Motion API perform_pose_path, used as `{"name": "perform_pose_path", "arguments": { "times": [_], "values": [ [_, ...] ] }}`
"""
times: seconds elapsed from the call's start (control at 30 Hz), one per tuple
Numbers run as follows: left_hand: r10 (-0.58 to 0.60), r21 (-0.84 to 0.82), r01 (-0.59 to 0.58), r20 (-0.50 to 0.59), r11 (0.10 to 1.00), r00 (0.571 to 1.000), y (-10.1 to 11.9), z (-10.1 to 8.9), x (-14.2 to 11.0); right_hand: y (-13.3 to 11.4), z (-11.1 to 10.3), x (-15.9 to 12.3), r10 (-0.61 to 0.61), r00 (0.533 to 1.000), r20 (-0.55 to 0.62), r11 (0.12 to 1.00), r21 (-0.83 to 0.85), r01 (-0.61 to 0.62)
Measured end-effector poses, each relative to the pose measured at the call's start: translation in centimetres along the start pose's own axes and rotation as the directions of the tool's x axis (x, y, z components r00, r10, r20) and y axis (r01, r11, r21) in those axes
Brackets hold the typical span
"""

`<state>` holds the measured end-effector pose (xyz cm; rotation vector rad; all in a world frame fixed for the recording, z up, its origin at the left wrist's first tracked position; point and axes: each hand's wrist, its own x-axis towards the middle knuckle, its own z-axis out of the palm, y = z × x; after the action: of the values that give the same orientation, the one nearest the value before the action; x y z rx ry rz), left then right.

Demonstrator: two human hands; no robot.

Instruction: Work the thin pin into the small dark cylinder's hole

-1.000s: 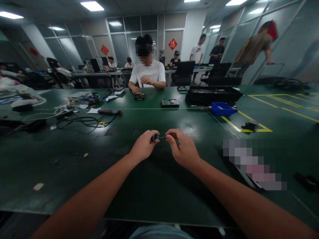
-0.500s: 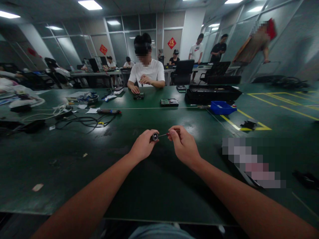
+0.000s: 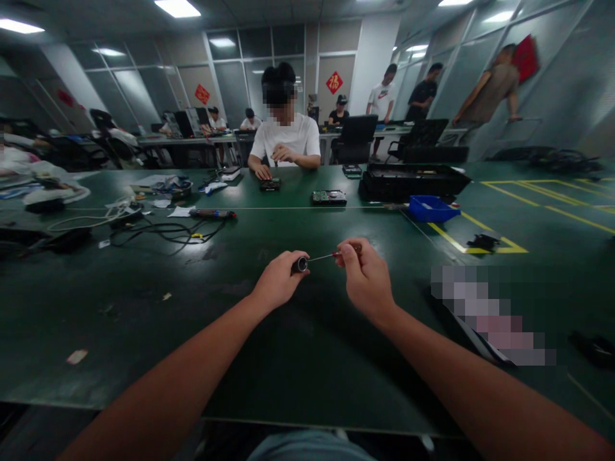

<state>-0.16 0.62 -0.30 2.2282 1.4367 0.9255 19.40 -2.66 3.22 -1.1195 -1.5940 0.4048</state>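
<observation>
My left hand (image 3: 275,283) is closed around a short black cylinder (image 3: 300,264). Its round end has a silvery rim with a dark inside and faces right and toward me. Fingers hide the rest of it. In my right hand (image 3: 369,283) is a thin screwdriver (image 3: 323,257), pinched by its handle near a red collar. The metal shaft points left, and its tip is by the cylinder's rim; whether they touch I cannot tell. Both hands are above the green tabletop (image 3: 307,358).
A hard drive (image 3: 328,197), a blue tray (image 3: 433,209) and a long black case (image 3: 414,182) lie farther back. Black cables (image 3: 168,234) and an electric screwdriver (image 3: 214,214) are at left. Across the table a co-worker (image 3: 286,137) handles a small device. A blurred-out flat object (image 3: 490,320) lies right.
My right hand has moved right with the screwdriver, away from the cylinder, and more of the shaft shows. The cylinder's end looks darker inside. My left hand has hardly moved.
</observation>
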Motion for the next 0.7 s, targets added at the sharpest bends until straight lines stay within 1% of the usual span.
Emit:
{"name": "perform_pose_path", "arguments": {
  "times": [0.07,0.13,0.27,0.47,0.6,0.7],
  "values": [
    [-0.007,0.005,0.007,0.009,1.0,1.0,0.1,0.0,-0.1,-0.1,-0.1,0.0,-0.021,1.0,0.01,1.0,-0.001,0.021],
    [-0.016,0.01,0.015,0.018,1.0,1.0,0.3,0.0,-0.1,-0.2,-0.1,0.0,-0.034,0.998,0.046,0.999,-0.027,0.036],
    [-0.023,0.023,0.022,0.05,0.999,0.998,0.4,0.1,-0.2,-0.4,-0.2,0.2,-0.038,0.996,0.075,0.991,-0.123,0.047],
    [0.008,0.021,-0.01,0.093,1.0,0.996,0.3,0.2,-0.3,-0.3,-0.5,0.6,-0.017,0.995,0.097,0.959,-0.282,0.044],
    [0.014,0.023,-0.016,0.089,1.0,0.996,0.2,0.1,-0.3,-0.1,-0.7,0.9,-0.023,0.994,0.105,0.939,-0.34,0.058],
    [-0.003,0.03,0.001,0.067,1.0,0.998,0.1,0.1,-0.2,0.0,-0.8,1.1,-0.069,0.993,0.101,0.924,-0.368,0.101]
  ]
}}
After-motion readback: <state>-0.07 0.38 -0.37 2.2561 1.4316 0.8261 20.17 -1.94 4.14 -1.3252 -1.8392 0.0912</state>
